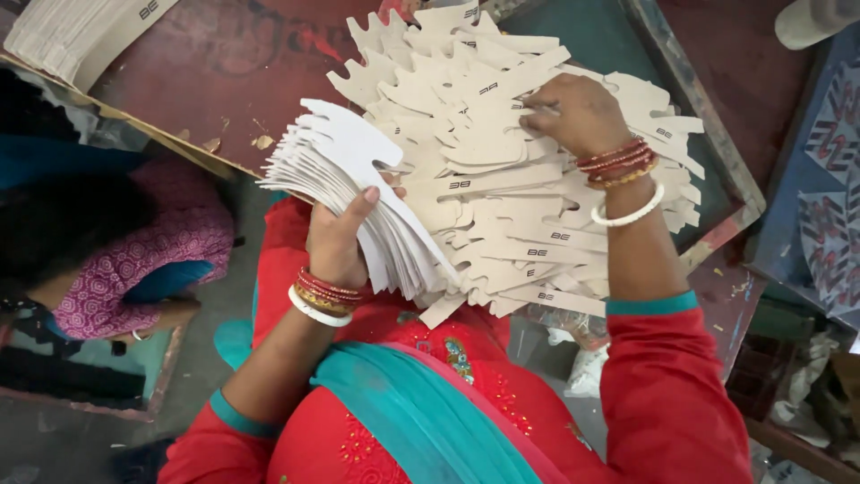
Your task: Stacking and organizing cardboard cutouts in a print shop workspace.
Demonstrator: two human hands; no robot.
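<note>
My left hand (pixel 340 235) grips a thick stack of white die-cut card pieces (pixel 345 170), fanned out and tilted, with my thumb on top. My right hand (pixel 573 112) rests on a loose heap of beige die-cut card pieces (pixel 502 206) spread over the worktable, its fingers pinching at one piece near the heap's middle. Both wrists carry red and white bangles. The heap lies on a dark green board (pixel 618 40) with a worn frame.
A dark red tabletop (pixel 215 72) lies to the left of the heap, with another pile of cards (pixel 72 31) at its top left corner. Another person in a purple patterned top (pixel 134 269) sits low at the left. Patterned blue cloth (pixel 829 188) is at the right.
</note>
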